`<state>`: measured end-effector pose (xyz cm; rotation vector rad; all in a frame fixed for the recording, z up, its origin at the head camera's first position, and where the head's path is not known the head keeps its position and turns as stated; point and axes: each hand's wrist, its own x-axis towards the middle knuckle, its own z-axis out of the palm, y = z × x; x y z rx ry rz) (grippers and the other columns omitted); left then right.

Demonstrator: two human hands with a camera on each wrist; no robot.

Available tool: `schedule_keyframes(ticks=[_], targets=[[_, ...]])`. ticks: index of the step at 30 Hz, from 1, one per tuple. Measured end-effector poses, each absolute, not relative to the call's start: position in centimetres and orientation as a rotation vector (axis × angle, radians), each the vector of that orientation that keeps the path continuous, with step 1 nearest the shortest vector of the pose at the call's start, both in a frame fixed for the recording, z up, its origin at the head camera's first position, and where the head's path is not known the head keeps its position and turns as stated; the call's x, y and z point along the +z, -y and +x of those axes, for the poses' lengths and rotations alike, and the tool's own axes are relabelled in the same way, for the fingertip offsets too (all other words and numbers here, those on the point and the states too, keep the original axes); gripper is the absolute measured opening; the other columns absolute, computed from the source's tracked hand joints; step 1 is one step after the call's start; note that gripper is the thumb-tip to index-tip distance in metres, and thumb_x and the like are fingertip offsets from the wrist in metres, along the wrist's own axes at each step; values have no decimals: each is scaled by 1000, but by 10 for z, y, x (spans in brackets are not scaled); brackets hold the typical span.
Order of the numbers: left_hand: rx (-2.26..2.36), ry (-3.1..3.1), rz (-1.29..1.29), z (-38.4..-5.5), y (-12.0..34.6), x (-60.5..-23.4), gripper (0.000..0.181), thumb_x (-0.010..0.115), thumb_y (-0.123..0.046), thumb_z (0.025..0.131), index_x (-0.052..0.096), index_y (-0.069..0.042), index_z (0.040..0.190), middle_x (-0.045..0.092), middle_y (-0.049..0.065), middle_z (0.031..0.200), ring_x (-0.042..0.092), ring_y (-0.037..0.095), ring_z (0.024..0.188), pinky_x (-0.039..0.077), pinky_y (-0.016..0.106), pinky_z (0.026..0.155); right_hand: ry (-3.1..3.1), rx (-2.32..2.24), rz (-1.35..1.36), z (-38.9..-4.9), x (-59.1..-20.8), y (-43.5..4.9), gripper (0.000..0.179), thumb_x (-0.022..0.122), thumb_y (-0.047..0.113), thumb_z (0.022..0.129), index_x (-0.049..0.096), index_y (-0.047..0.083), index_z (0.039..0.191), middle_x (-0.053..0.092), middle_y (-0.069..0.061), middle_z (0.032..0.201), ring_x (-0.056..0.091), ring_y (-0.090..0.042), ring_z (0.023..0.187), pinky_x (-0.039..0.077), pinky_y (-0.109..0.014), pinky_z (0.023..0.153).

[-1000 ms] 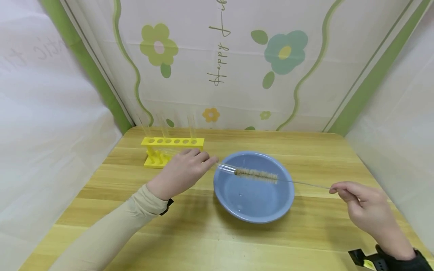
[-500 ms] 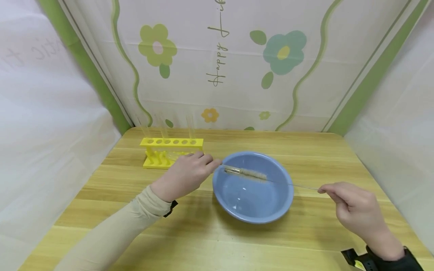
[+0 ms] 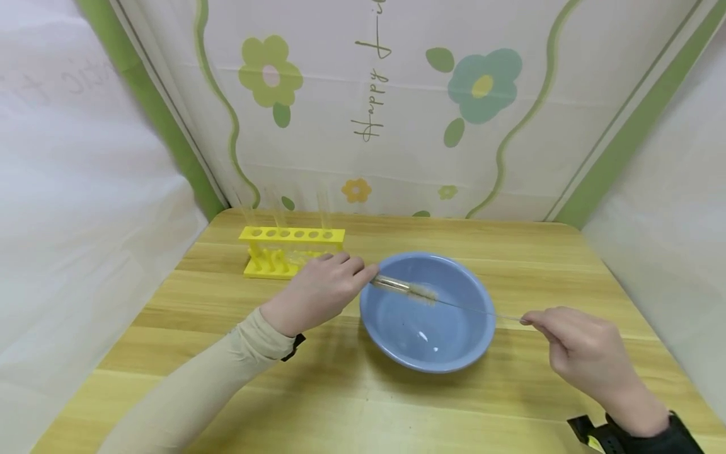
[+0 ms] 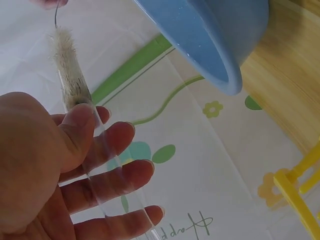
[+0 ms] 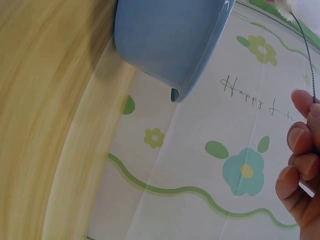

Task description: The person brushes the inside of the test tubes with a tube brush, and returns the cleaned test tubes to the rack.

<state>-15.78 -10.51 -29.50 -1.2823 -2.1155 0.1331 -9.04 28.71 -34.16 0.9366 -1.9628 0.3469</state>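
Note:
A clear glass test tube point(image 3: 390, 285) lies between the thumb and fingers of my left hand point(image 3: 320, 291), its mouth pointing right over the blue basin point(image 3: 437, 340). Inside the tube sits much of the bristle head of a test tube brush point(image 3: 425, 294); a pale tuft sticks out of the mouth. In the left wrist view the thumb presses the tube point(image 4: 115, 200) against the spread fingers, and the bristles point(image 4: 63, 47) show at its far end. My right hand point(image 3: 587, 353) pinches the brush's thin twisted wire point(image 5: 309, 55) beyond the basin's right rim.
Behind my left hand stands a yellow test tube rack point(image 3: 266, 275), with several clear tubes point(image 3: 324, 211) upright in it. Some water glints in the basin. The wooden table point(image 3: 363, 416) ends at a flowered cloth backdrop point(image 3: 391, 164).
My right hand has moved left, and the brush has slid deeper into the tube, leaving less bristle outside. The left hand has shifted slightly right, keeping its grip on the tube.

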Motion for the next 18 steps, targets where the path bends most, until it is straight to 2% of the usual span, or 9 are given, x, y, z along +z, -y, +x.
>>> schedule_keyframes(ticks=[5,8,12,18], targets=[[150,2131,-1296,-157,102,-295,26,63,5,89,67,-5,113,65,6,85,64,21,73,54,29,57,1896,304,944,-93,-339,-280,38,40,6,98,72,7,77,61,6,62,58,-12,48,43,-24,39],[147,2138,-1309,-156,100,-295,25,64,4,89,67,-5,112,65,6,85,63,20,72,54,28,56,1853,278,941,-92,-333,-273,38,36,-2,89,71,6,76,54,5,57,47,-11,42,32,-21,34],[132,2141,-1317,-155,99,-296,23,68,2,89,67,-5,112,66,6,86,64,20,72,54,28,55,1820,262,940,-90,-328,-268,40,32,-5,86,69,4,76,49,3,54,34,-10,40,19,-18,35],[135,2142,-1324,-154,96,-296,23,69,1,89,67,-6,111,66,6,86,63,20,70,52,27,52,1798,232,963,-91,-327,-265,40,30,-7,81,68,2,77,49,1,53,34,-12,39,19,-19,35]])
